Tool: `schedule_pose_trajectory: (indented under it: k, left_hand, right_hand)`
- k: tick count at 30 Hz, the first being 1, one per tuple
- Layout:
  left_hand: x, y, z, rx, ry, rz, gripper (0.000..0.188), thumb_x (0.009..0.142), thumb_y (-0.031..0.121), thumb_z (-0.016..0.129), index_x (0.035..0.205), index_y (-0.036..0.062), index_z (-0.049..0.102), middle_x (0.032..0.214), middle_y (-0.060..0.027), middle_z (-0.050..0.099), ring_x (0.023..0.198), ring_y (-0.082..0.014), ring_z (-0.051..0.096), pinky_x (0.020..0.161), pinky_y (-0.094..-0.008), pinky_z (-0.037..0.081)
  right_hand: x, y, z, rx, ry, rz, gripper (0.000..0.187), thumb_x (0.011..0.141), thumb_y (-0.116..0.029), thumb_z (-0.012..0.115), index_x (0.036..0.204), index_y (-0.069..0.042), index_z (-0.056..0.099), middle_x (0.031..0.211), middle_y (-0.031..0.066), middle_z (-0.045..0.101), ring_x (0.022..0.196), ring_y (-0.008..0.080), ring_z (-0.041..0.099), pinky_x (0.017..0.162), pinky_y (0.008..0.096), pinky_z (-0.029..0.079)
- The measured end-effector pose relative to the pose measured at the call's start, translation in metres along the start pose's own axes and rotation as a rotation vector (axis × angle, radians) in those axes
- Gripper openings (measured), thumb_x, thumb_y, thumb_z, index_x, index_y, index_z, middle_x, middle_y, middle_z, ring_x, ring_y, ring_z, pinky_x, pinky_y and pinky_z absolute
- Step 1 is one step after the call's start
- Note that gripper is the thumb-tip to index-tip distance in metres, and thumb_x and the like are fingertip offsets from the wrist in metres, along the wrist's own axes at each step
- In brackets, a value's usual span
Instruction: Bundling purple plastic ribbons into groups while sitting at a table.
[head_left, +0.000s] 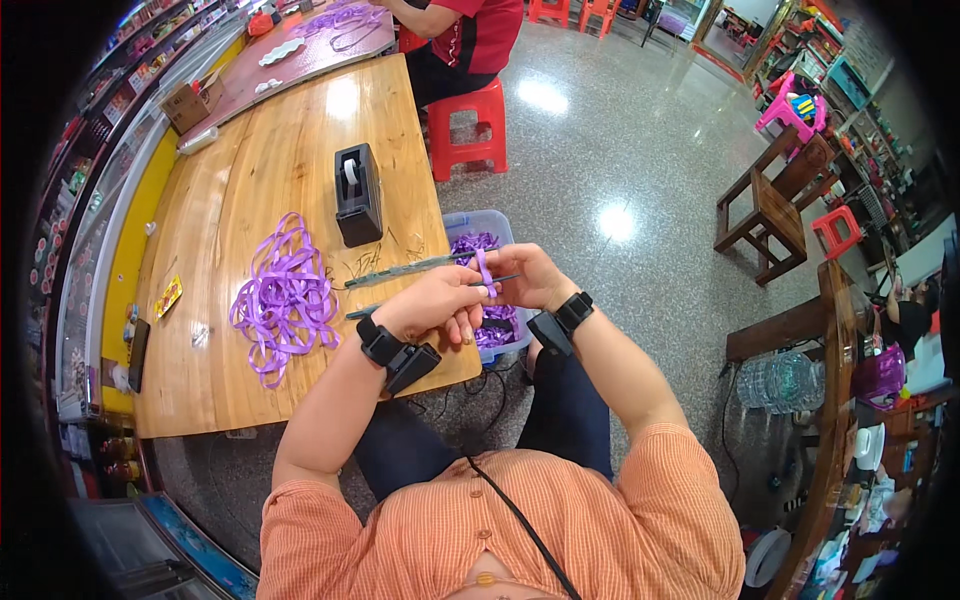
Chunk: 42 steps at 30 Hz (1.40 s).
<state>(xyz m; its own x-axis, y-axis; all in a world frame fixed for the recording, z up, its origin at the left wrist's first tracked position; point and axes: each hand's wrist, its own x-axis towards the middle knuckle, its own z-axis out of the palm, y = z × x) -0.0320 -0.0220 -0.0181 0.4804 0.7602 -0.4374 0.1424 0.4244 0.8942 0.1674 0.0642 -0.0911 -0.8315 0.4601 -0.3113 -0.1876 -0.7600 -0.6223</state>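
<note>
Over the near right corner of the wooden table, my hands meet around a short length of purple ribbon (484,264). My left hand (432,302) is closed with thumb and forefinger pinching the ribbon. From the other side my right hand (530,276) is closed on it too, its fingertips partly hidden. A thin dark rod (506,279) passes by the ribbon between the fingers; which hand holds it I cannot tell. Left of my hands lies a loose heap of purple ribbon (285,305). A long greyish-green strip (408,269) lies across the table just beyond my left hand.
A black tape dispenser (358,205) stands beyond the heap. Below the table edge, a clear plastic bin (494,219) holds purple ribbon pieces. Another person (455,40) in red sits at the farther table. A red stool (467,130) and a wooden chair (775,195) stand on the floor.
</note>
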Motion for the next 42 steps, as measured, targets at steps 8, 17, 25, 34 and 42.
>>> schedule_pose_trajectory:
  k: [8, 17, 25, 34, 42]
  left_hand:
    - [-0.001, 0.002, 0.000, 0.009, -0.009, -0.005, 0.016, 0.101, 0.018, 0.051, 0.098, 0.0022, 0.056, 0.070, -0.0037, 0.063, 0.050, -0.0104, 0.063, 0.042, -0.0199, 0.050]
    - [0.001, -0.003, -0.002, 0.038, 0.005, -0.016, 0.018, 0.101, 0.019, 0.053, 0.094, 0.0031, 0.054, 0.070, -0.0045, 0.063, 0.051, -0.0106, 0.063, 0.042, -0.0201, 0.050]
    - [0.001, -0.003, -0.001, 0.023, 0.003, -0.002, 0.018, 0.101, 0.019, 0.053, 0.095, 0.0026, 0.053, 0.072, -0.0056, 0.065, 0.051, -0.0111, 0.064, 0.042, -0.0207, 0.051]
    - [0.004, -0.009, -0.004, 0.005, 0.005, 0.014, 0.016, 0.099, 0.016, 0.052, 0.099, 0.0003, 0.056, 0.075, -0.0078, 0.065, 0.053, -0.0123, 0.064, 0.043, -0.0216, 0.052]
    - [0.005, -0.011, -0.005, 0.002, 0.002, 0.027, 0.017, 0.098, 0.015, 0.051, 0.101, -0.0012, 0.056, 0.076, -0.0085, 0.066, 0.055, -0.0128, 0.065, 0.044, -0.0223, 0.053]
  right_hand:
    - [-0.005, -0.006, 0.036, -0.196, 0.375, 0.029, 0.023, 0.090, -0.034, 0.067, 0.095, -0.011, 0.070, 0.090, 0.0019, 0.069, 0.076, 0.0151, 0.061, 0.073, 0.0323, 0.052]
    - [-0.021, -0.005, 0.027, -0.182, 0.357, -0.071, 0.027, 0.092, -0.037, 0.064, 0.098, -0.011, 0.067, 0.084, 0.0003, 0.068, 0.064, 0.0088, 0.056, 0.064, 0.0265, 0.049]
    - [-0.022, 0.021, 0.041, -0.774, 0.721, -0.409, 0.037, 0.086, -0.040, 0.073, 0.095, -0.005, 0.068, 0.084, 0.0022, 0.068, 0.071, 0.0138, 0.063, 0.067, 0.0288, 0.050]
    - [-0.010, 0.027, 0.071, -1.435, 1.008, -0.731, 0.029, 0.080, -0.030, 0.073, 0.084, -0.002, 0.067, 0.083, 0.0123, 0.067, 0.079, 0.0286, 0.065, 0.071, 0.0385, 0.052]
    - [-0.004, 0.032, 0.078, -1.481, 1.029, -0.878, 0.018, 0.081, -0.021, 0.068, 0.078, -0.004, 0.067, 0.078, 0.0127, 0.066, 0.077, 0.0315, 0.065, 0.067, 0.0414, 0.052]
